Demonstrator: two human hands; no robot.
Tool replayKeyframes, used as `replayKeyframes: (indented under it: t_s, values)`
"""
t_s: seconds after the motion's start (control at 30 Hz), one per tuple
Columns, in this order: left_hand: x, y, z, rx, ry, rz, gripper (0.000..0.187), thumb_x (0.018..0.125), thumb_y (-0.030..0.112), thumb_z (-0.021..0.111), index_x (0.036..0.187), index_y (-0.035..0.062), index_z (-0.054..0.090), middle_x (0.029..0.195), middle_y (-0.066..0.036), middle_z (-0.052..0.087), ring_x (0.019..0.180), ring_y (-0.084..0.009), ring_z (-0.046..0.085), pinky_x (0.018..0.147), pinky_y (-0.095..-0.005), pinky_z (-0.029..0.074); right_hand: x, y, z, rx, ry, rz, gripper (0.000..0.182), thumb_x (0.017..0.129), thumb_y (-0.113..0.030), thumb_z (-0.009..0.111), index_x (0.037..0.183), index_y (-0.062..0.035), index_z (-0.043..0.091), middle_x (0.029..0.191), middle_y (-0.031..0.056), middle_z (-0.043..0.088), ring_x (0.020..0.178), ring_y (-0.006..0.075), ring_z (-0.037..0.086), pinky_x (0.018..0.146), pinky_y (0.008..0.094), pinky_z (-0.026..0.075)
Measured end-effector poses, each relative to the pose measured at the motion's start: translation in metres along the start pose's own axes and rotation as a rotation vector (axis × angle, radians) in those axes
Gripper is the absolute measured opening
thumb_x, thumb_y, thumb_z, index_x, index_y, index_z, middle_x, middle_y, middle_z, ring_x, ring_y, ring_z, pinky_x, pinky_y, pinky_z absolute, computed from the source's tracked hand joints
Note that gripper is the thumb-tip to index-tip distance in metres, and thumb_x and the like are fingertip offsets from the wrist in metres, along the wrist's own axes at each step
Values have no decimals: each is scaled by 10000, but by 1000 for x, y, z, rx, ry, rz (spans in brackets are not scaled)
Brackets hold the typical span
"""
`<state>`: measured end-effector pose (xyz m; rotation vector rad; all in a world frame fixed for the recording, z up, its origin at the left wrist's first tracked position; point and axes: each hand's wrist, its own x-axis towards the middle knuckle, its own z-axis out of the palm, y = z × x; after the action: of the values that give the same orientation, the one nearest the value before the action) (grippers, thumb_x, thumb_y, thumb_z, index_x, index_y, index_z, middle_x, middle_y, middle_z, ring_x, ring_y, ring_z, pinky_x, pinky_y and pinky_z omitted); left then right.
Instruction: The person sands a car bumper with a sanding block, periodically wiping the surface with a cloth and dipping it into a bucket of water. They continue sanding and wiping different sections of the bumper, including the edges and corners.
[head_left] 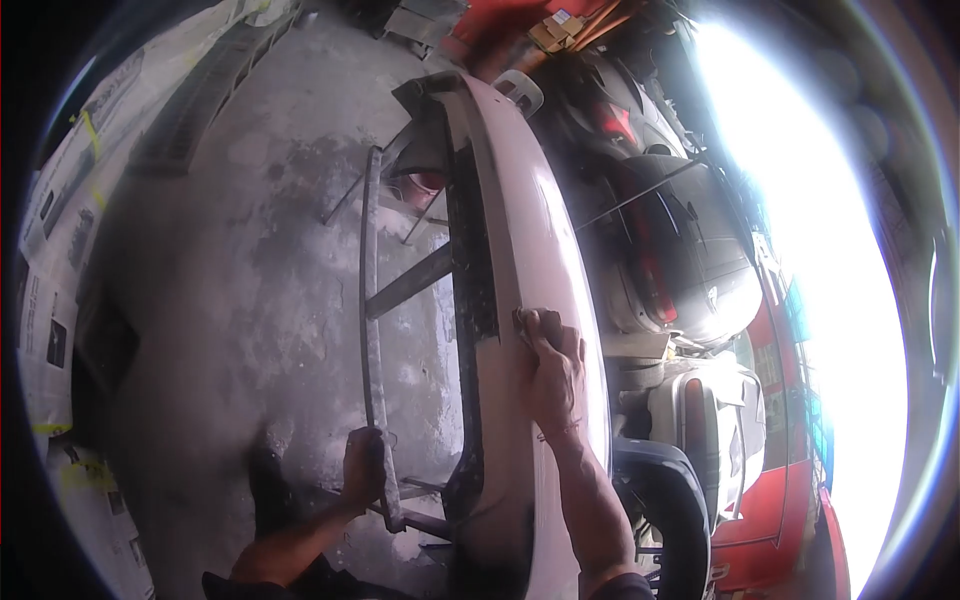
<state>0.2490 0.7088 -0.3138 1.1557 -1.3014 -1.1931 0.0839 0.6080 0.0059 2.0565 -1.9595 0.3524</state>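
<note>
Subject item: a pale pink car bumper cover (535,225), positioned along a metal stand (369,250). Its long axis runs from the top of the view to the bottom, away from the person, with the outer face bowed toward the right. The near end passes between the person's forearms.

Governing relation: the right hand (556,370) is the nearer one, being in contact with the cover. It rests partway along the length, on the painted face close to the inner, left-hand edge. From there the cover extends both forward and back toward the body. The fingers are bent and bunched, tips down; whether they pinch a small pad cannot be told.

The left hand (364,468) lies to the left of the cover, apart from it. It appears closed around the near part of the stand's outer rail, which runs roughly parallel to the cover. A crossbar (410,282) spans the gap between rail and cover.

Surroundings: grey concrete floor (220,330) at left; a silver car (715,245) beyond the cover at right.
</note>
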Motion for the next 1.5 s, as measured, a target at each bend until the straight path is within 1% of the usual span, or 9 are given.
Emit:
replayKeyframes:
  t_s: [0.23,0.43,0.63,0.77,0.9,1.03,1.17,1.27,1.5]
  values:
    - [129,-31,-63,309,186,42,164,982,29,465,1083,-25,583,1064,-219,594,1000,-404,555,884,-480,452,240,20,96,-84,65,-81,274,961,-216,583,1184,-117,708,1199,36,627,1058,312,558,926,434,466]
    - [140,-24,-114,358,218,-63,183,1022,72,461,1132,-13,581,1089,-213,597,1005,-377,581,897,-446,463,373,53,161,-85,48,-4,403,892,-324,611,1243,-152,707,1286,192,649,1164,383,594,1016,489,464]
    - [92,-5,-136,357,88,-82,209,1050,110,454,1176,-13,566,1133,-223,610,1079,-385,604,931,-419,474,253,34,110,-66,24,9,378,918,-322,598,1244,-166,707,1218,132,694,1145,380,600,1015,465,459]
    - [47,-4,-131,363,90,45,199,1022,101,485,1158,-13,576,1108,-226,594,1040,-409,572,918,-482,445,95,-1,45,-93,129,-56,234,940,-201,640,1127,-102,742,1204,-18,669,1027,283,590,930,431,451]
    - [4,23,-100,262,50,54,155,988,54,535,1128,3,580,1078,-224,599,1018,-419,573,888,-475,460,-93,-13,-13,-51,51,27,463,916,-116,651,1377,-94,603,1229,76,630,1086,340,540,968,454,438]
    - [-32,15,-64,291,11,333,159,955,56,544,1084,-24,594,1058,-206,604,996,-415,571,879,-444,466,-262,-30,-59,-116,-18,143,465,872,-78,706,1331,-62,631,1259,166,625,1058,350,576,942,448,455]
    - [-54,65,-59,114,-119,248,163,906,-21,507,1045,27,578,988,-208,580,978,-439,521,859,-513,417,-360,-16,-56,-98,45,153,541,828,-61,748,1351,-92,613,1234,185,615,1103,378,563,937,491,455]
    - [-63,55,-57,169,-147,233,149,909,-13,510,1037,28,576,987,-205,582,983,-441,522,856,-514,419,-327,-7,-57,-72,36,133,553,832,-101,764,1361,-110,606,1226,150,636,1164,365,556,974,491,434]
    - [-30,20,-68,266,-133,39,143,943,26,514,1065,-3,581,1046,-222,581,1036,-423,536,909,-503,427,-68,-14,-23,-83,-54,1,441,923,-101,634,1359,-47,609,1258,153,636,1090,358,574,954,452,440]
